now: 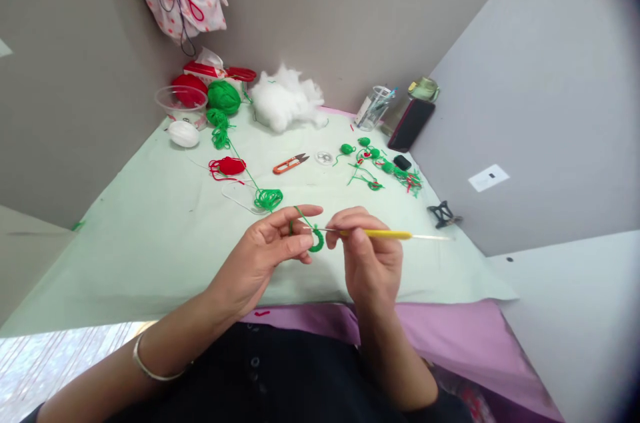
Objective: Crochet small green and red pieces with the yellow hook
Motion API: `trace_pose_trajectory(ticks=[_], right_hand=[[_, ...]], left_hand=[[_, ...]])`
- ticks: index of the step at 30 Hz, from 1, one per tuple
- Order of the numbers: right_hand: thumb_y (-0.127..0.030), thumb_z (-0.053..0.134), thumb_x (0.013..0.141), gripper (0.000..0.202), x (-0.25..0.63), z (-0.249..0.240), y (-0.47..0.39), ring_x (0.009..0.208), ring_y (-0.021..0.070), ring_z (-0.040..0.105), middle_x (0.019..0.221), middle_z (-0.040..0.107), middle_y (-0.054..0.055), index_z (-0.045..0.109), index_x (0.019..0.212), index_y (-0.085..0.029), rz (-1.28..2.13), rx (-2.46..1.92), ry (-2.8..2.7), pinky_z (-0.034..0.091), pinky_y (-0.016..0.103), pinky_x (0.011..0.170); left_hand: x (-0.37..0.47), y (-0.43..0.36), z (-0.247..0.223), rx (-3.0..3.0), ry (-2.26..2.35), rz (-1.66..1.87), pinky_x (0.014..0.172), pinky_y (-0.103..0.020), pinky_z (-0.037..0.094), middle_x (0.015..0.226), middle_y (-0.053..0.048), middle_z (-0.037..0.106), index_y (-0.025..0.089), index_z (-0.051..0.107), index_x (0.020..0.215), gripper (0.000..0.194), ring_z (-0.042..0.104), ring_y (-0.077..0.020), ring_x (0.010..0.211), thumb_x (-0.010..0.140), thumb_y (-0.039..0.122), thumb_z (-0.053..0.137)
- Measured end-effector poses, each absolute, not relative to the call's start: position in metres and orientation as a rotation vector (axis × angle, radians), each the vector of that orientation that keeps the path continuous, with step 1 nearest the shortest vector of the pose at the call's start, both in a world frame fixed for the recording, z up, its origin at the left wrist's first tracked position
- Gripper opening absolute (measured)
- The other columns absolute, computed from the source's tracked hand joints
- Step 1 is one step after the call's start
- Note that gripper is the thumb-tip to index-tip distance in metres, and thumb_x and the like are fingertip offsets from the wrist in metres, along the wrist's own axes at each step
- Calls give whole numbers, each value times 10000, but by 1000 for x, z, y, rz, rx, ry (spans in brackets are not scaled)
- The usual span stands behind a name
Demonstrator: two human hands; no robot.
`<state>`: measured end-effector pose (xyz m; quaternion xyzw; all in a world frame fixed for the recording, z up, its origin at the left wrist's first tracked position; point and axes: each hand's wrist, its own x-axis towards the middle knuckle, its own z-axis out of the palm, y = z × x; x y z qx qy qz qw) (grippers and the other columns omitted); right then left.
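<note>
Between thumb and fingers, my left hand [274, 240] pinches a small curved green crochet piece [317, 241]. Green yarn runs over its raised index finger and links to a loose green yarn bundle [269, 199] on the table just beyond. A crochet hook with a yellow handle [387, 234] is gripped in my right hand [369, 253]. The hook's thin metal tip points left and lies at the top of the green piece, close to my left fingertips. Whether yarn is looped on the tip is too small to tell.
Orange snips [291, 164], a red yarn bundle [231, 166] and small green pieces [388, 167] lie beyond my hands. Farther back are white stuffing [286, 98], a green yarn ball [224, 97], a clear cup [373, 109] and a phone [412, 124]. Grey walls enclose the table.
</note>
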<state>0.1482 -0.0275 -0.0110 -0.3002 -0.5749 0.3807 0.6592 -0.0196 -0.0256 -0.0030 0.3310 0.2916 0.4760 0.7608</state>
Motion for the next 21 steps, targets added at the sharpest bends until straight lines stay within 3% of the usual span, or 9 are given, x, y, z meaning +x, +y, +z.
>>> trace_pose_trajectory(ticks=[3,7,9,16,21], right_hand=[[-245,630,1007,171,147,-14,-29,881,180,689,983,764,58,798,1031,-259,844,-695,-1372,561,328,731],[-309,594,1029,180,152,-10,-27,680,141,642,878,752,28,755,970,-254,983,-671,-1232,534,300,634],[-321,582,1036,192,155,-8,-28,675,141,643,867,744,26,746,966,-249,996,-673,-1230,534,298,627],[-240,618,1016,184,151,-12,-33,948,192,704,986,775,53,796,1049,-272,769,-731,-1474,578,348,796],[-300,620,1017,161,150,-12,-28,693,137,664,915,767,31,770,987,-248,938,-714,-1277,556,292,628]], left_hand=[[-18,-26,-4,759,651,1039,765,-211,525,802,29,639,280,812,1160,354,611,-90,761,813,233,865],[-22,-22,-2,720,637,987,711,-214,518,818,28,625,259,810,1162,333,594,-82,719,830,253,843],[-22,-22,-1,727,637,989,703,-217,520,830,23,627,256,809,1161,333,592,-89,735,830,244,839],[-13,-26,-5,826,616,1019,743,-262,528,798,19,651,268,808,1160,361,598,-117,743,805,225,856],[-18,-23,-1,832,677,1024,770,-226,510,803,22,628,268,826,1125,287,604,-103,785,839,251,833]])
